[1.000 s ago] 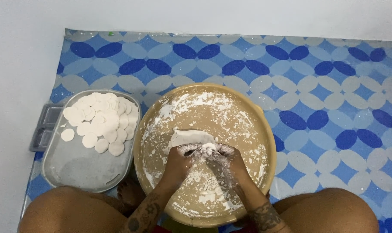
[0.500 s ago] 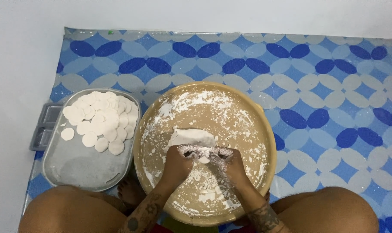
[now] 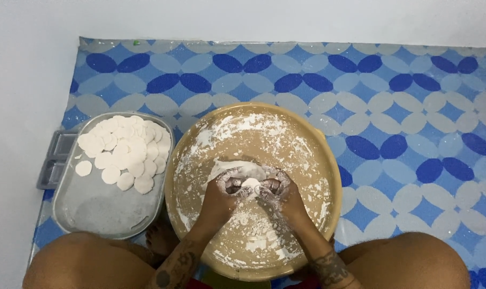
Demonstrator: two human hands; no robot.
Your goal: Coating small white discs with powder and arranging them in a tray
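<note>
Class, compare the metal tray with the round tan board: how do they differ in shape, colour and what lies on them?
The metal tray is grey and rounded-rectangular; the round tan board is circular and larger. The tray holds cut white dough discs; the board bears scattered flour and dough worked by the left hand and right hand. Both rest on the blue patterned mat.

Both hands, left and right, meet fingertip to fingertip, floured, fingers curled.

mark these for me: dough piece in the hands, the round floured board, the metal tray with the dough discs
dough piece (image 3: 251,183), head view, on its pale top showing between the two hands
round floured board (image 3: 312,160), head view, on bare tan surface near its right rim
metal tray (image 3: 111,211), head view, on its bare floured floor below the discs
</note>
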